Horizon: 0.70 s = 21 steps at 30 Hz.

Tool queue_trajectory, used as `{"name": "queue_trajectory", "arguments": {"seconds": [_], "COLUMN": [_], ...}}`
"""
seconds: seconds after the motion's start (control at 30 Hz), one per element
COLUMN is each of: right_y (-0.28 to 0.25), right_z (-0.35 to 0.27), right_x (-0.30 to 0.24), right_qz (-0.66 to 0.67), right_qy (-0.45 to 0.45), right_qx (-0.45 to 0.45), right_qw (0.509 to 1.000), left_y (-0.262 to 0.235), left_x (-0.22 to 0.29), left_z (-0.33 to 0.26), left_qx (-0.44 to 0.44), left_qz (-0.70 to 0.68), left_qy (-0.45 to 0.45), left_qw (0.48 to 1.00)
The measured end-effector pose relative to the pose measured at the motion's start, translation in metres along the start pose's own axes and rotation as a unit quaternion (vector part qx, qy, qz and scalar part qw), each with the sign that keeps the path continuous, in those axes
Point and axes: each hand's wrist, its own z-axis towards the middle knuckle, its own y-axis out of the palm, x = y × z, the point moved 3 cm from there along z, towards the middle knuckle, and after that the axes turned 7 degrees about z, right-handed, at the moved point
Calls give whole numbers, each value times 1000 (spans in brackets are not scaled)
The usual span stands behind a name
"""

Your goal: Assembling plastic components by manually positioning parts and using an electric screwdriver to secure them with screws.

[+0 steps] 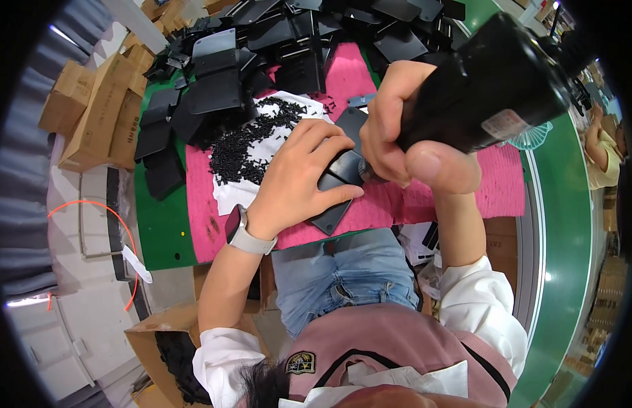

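My right hand (418, 136) is wrapped round a thick black electric screwdriver (489, 85), its body slanting up to the right. The driver's tip end points down at a flat black plastic part (333, 216) on the pink cloth (370, 214). My left hand (299, 170) presses on that part, thumb along its near side and fingers bent over its far side. Fingers and driver hide much of the part, and the tip's exact contact is hidden. Just left of my left hand, many small black screws (237, 146) lie heaped on a white cloth (227, 197).
Black plastic parts (214, 95) are piled along the far and left sides of the green table (156, 228). Cardboard boxes (101, 115) stand to the left. An open carton (163, 323) with black pieces sits below the table's left. A person (605, 146) is at the far right.
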Motion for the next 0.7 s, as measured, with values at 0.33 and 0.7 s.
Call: {"name": "queue_trajectory", "arguments": {"seconds": [0.33, 0.7], "right_y": [9, -22], "right_z": [-15, -44], "right_x": [-32, -45], "right_qz": [129, 152], "right_qy": [-135, -181], "right_qx": [-124, -152], "right_qw": [975, 960], "left_y": [-24, -281], "left_x": [3, 47], "left_z": [-3, -403], "left_qx": [9, 259], "left_qz": [-7, 555], "left_qy": [69, -611], "left_qw": [998, 501]}}
